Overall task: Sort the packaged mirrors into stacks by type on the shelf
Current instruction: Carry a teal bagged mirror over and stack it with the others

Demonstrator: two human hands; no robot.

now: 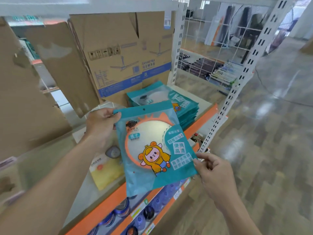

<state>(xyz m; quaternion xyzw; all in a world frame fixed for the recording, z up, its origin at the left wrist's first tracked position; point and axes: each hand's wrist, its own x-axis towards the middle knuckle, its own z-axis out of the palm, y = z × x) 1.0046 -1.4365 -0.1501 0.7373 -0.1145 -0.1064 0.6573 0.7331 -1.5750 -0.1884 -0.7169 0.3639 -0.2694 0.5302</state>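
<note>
Left hand, arm stretched forward, grips the teal mirror packet at its top-left corner. Right hand pinches its lower-right edge. The packet's held tilted above the shelf, just in front of the teal stack.

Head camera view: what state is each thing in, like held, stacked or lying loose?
mirror packet: held in the air over the shelf by both hands.
left hand: grips the packet's top left corner.
right hand: pinches its lower right edge.
stack of teal packets: lying flat on the shelf, behind the held packet.
yellow packet: lying flat on the shelf, below the left hand.
cardboard box: standing upright behind the stack.
</note>
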